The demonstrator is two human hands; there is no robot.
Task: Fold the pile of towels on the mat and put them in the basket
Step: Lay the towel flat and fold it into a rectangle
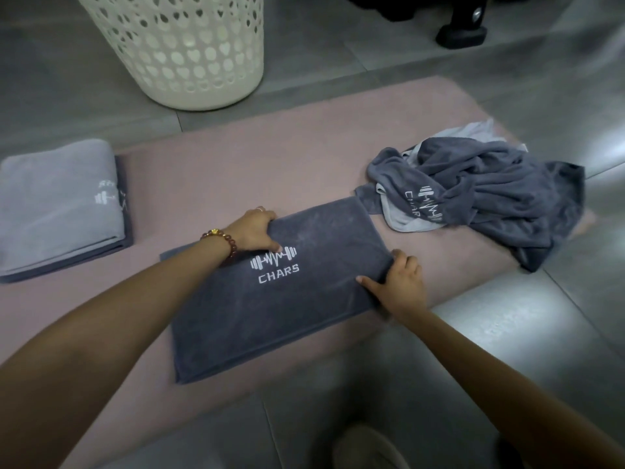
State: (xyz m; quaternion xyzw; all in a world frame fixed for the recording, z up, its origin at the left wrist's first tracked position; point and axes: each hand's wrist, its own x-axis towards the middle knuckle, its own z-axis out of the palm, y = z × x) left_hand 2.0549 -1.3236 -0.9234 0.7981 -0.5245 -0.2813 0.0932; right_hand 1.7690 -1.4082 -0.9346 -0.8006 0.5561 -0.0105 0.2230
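A dark grey towel [270,309] with a white CHARS logo lies folded flat on the pink mat [209,164]. My left hand [255,231] grips its far left edge, thumb on top near the logo. My right hand [400,286] grips its right edge, fingers curled under the fold. A crumpled pile of dark and light grey towels [473,198] sits on the mat at the right. Two folded towels [57,211], light grey on dark grey, are stacked at the left. The cream perforated basket [182,49] stands on the floor beyond the mat.
Grey floor tiles [507,333] surround the mat. A black wheeled base [461,32] stands at the back right. My knee [365,448] shows at the bottom edge.
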